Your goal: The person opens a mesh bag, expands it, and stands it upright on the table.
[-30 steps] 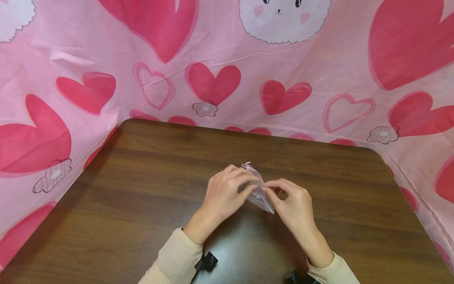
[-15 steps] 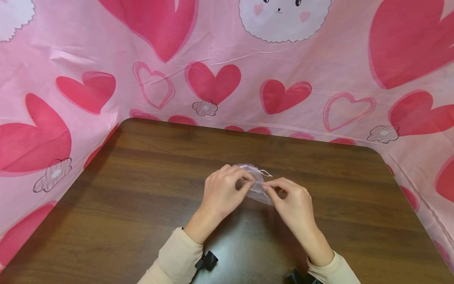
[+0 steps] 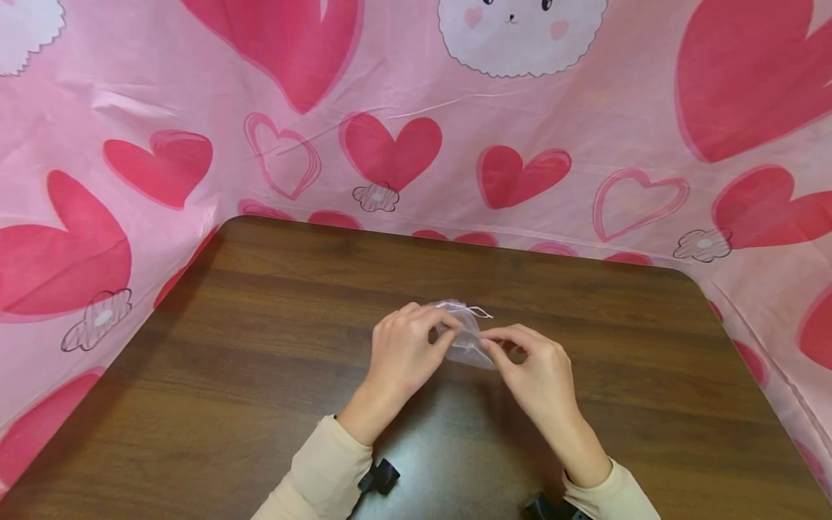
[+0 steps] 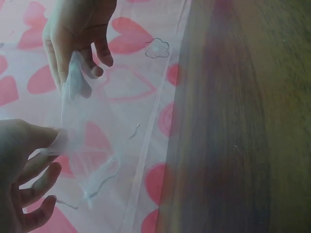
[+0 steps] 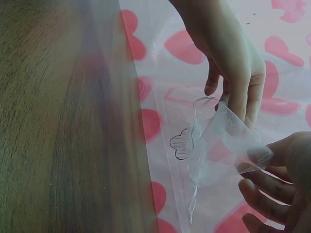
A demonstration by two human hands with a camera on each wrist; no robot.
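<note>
A small sheer white drawstring pouch (image 3: 469, 352) is held up above the table between both hands. My left hand (image 3: 404, 348) pinches one edge with thumb and fingertips. Opposite it, my right hand (image 3: 534, 362) pinches a lower corner between thumb and index finger. Along the far edge runs a thin white drawstring (image 3: 479, 313), its loop hanging free. In the right wrist view the see-through mesh (image 5: 209, 158) is spread between the hands, with cord loops at both ends. The left wrist view also shows the gauzy pouch (image 4: 80, 109), partly blurred. I see nothing inside it.
The dark brown wooden table (image 3: 260, 347) has rounded far corners. A pink curtain (image 3: 442, 87) with red hearts surrounds its back and sides. Beige sleeves (image 3: 328, 462) cover the forearms, and a black wrist mount (image 3: 382, 477) sits by the left cuff.
The pouch has turned and spread from a narrow folded shape, its cord loop swinging to the right. My left hand has shifted slightly left; the right hand stays almost in place.
</note>
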